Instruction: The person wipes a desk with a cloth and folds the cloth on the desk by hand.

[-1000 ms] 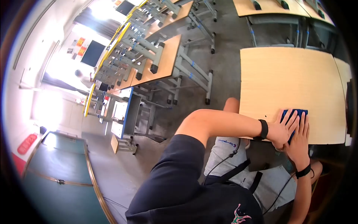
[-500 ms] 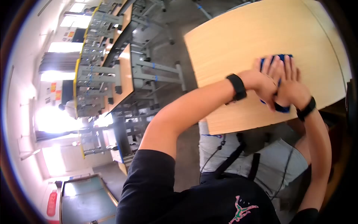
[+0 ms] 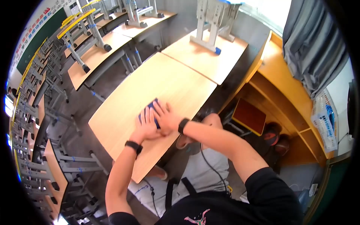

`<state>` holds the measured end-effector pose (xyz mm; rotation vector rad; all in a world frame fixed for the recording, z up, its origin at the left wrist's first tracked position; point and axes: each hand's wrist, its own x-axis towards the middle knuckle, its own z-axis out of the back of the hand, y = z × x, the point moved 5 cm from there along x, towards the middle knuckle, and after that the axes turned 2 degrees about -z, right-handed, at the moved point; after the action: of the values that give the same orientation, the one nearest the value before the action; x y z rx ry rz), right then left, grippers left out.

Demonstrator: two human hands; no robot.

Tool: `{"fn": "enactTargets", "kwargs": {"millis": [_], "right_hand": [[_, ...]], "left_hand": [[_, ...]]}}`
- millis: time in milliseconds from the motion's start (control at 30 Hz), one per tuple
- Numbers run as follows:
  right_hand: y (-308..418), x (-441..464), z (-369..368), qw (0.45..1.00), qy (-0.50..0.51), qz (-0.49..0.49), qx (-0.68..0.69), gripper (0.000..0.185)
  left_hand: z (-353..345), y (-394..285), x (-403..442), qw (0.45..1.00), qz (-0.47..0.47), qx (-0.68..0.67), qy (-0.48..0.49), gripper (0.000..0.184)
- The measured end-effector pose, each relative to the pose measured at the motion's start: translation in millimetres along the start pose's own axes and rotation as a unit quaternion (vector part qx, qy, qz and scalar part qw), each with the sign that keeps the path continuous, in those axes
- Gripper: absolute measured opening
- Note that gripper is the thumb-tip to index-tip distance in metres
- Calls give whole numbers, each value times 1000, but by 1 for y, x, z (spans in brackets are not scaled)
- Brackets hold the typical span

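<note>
A dark blue cloth [image 3: 153, 108] lies on the light wooden desk top [image 3: 131, 92], mostly covered by both hands. My left hand [image 3: 147, 125] presses on its left part with the fingers spread and laid flat. From the right, my right hand [image 3: 167, 118] rests on the cloth beside it, the fingers stretched out and flat. The two hands touch, and each wrist wears a black band. What lies under the palms is hidden.
A second desk [image 3: 210, 62] adjoins at the back, bearing an upturned stool [image 3: 210, 28]. More desks with upturned stools stand left. At right are an orange-brown wooden cabinet [image 3: 285, 82], a red-brown stool seat [image 3: 249, 116], a white basket [image 3: 325, 116] and a grey curtain [image 3: 313, 41].
The head view has swung to the right, bringing the cabinet and curtain in. Both hands stay on the cloth, which is now further from the desk's near edge than in the oldest frame.
</note>
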<state>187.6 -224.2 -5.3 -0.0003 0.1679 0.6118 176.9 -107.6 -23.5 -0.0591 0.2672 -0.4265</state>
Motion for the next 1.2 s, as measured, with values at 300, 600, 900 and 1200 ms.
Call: {"fn": "enactTargets", "kwargs": {"millis": [300, 600, 900, 1200], "right_hand": [[46, -101, -8, 995, -85, 56, 25, 104], [52, -96, -4, 997, -40, 64, 6, 107], [16, 7, 0, 999, 1, 34, -15, 110], [13, 25, 8, 999, 40, -5, 9, 103]], "left_hand": [[-13, -70, -104, 997, -15, -76, -8, 141], [-19, -68, -99, 991, -25, -117, 60, 146], [17, -2, -15, 991, 14, -82, 108, 156], [5, 23, 1, 998, 7, -61, 13, 140]]}}
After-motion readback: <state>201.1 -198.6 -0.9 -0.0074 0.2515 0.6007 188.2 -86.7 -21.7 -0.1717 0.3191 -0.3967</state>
